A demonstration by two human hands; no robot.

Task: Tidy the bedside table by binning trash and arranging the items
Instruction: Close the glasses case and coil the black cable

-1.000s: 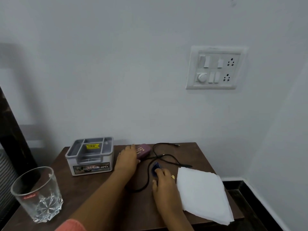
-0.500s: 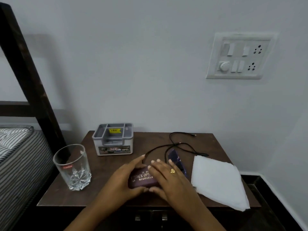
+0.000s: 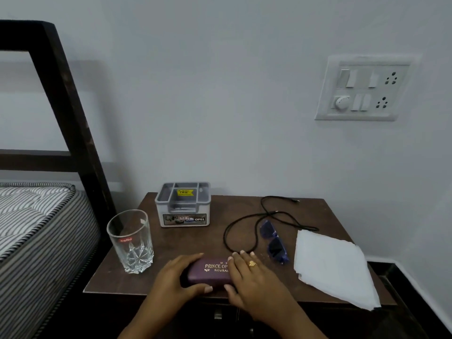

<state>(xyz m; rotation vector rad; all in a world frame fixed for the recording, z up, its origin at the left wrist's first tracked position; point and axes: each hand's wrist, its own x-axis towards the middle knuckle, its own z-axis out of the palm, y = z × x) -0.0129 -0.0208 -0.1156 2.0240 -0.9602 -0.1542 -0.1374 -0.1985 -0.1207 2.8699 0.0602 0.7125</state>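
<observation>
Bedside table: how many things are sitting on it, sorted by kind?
Drinking glass: 1
Grey organiser box: 1
Black cable: 1
Blue sunglasses: 1
Maroon spectacle case: 1
White tissue: 1
Total: 6

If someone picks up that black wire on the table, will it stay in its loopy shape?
Probably not. The black wire is thin and lies in loose curves, so it would likely droop and dangle. It looks light. One loop runs beside the blue sunglasses, so it might tug them.
</observation>
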